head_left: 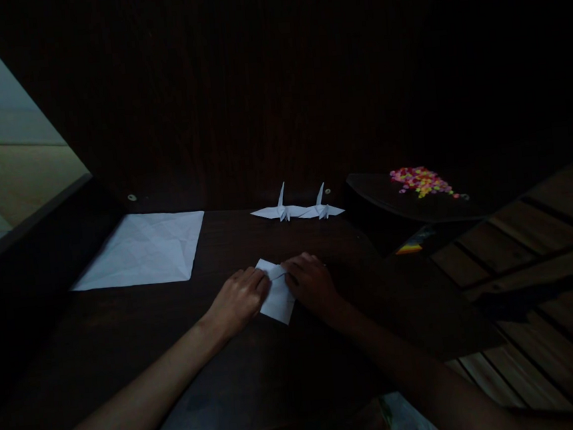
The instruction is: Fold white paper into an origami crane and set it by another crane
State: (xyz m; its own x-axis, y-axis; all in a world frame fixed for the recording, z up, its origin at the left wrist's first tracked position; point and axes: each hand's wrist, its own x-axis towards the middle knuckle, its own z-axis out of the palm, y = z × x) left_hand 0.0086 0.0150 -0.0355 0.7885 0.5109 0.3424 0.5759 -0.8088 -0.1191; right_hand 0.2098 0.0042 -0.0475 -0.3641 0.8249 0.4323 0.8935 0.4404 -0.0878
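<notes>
A small folded sheet of white paper (277, 305) lies on the dark desk between my hands, with a crease line across its upper part. My left hand (240, 294) grips its left edge, fingers curled. On the upper right side, my right hand (312, 283) is closed on the paper, its fingertips pressed near the fold. Just beyond stand two white paper cranes, a left crane (282, 212) and a right crane (321, 210), wings spread and touching or nearly so. To the left rests a larger creased white sheet (144, 249), lying flat.
A dark upright panel (236, 92) backs the desk (221, 381). On a raised curved shelf (369, 191) at the right sits a pile of small colourful pieces (421, 182). A low side wall (31, 224) bounds the left. Wooden slats (545, 246) show at the far right.
</notes>
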